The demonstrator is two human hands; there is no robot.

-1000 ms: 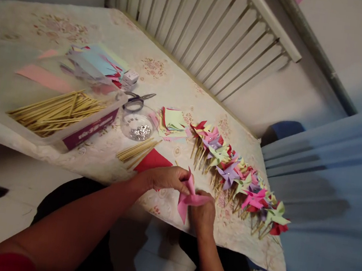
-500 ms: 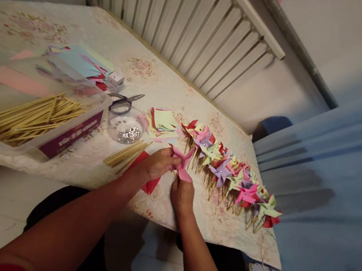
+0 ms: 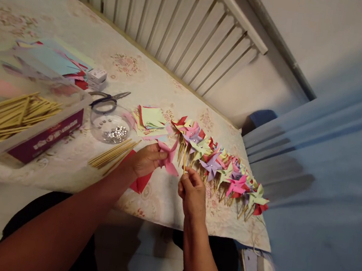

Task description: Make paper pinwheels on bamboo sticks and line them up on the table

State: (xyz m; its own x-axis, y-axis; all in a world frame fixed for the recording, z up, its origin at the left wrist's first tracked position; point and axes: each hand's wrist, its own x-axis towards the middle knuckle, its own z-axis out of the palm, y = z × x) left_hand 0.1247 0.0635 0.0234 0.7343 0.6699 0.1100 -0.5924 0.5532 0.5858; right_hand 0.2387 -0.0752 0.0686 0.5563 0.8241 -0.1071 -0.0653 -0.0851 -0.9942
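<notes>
above the table (image 3: 158,206), the left hand (image 3: 147,160) pinches a pink paper pinwheel (image 3: 170,158), thumb against fingers; the right hand (image 3: 193,195) grips a slim stick (image 3: 184,160), fingers curled. the paper is likely light, easily creased, best held near its middle; the stick seems stiff.

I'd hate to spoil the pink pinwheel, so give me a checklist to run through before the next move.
1. Pink paper pinwheel held: ok, in the left hand.
2. Wooden stick held: ok, pinched in the right hand.
3. Pinwheel joined to the stick: not ok, a gap shows between them.
4. Stud through the pinwheel's centre: cannot tell, too small and blurred.
5. Silvery studs contained: ok, heaped in the round clear dish.
6. Scissors away from both hands: ok, lying beyond the dish.
</notes>
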